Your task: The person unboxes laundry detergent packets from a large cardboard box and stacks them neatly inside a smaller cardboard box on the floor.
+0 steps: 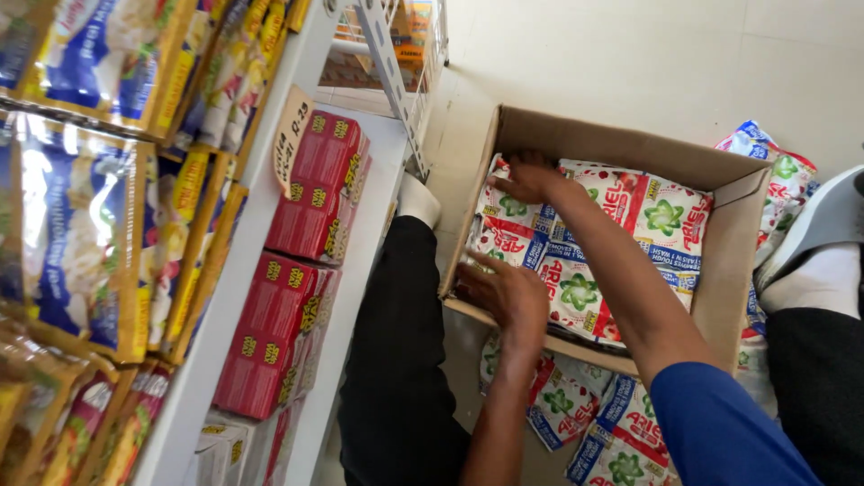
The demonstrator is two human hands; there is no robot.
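Note:
A brown cardboard box (733, 243) sits on the floor, filled with white, red and blue detergent sachets (661, 216). My right hand (526, 180) reaches into the far left corner of the box and rests on the sachets there. My left hand (504, 292) is at the box's near left edge, fingers curled over the sachets by the rim. Whether either hand grips a sachet is unclear. More sachets (589, 418) lie on the floor under and in front of the box.
A white shelf unit (270, 234) stands at left with red boxes (310, 202) on a lower shelf and yellow-blue pouches (76, 234) hanging above. My leg in black trousers (396, 360) is between shelf and box. Another leg (814, 297) is at right.

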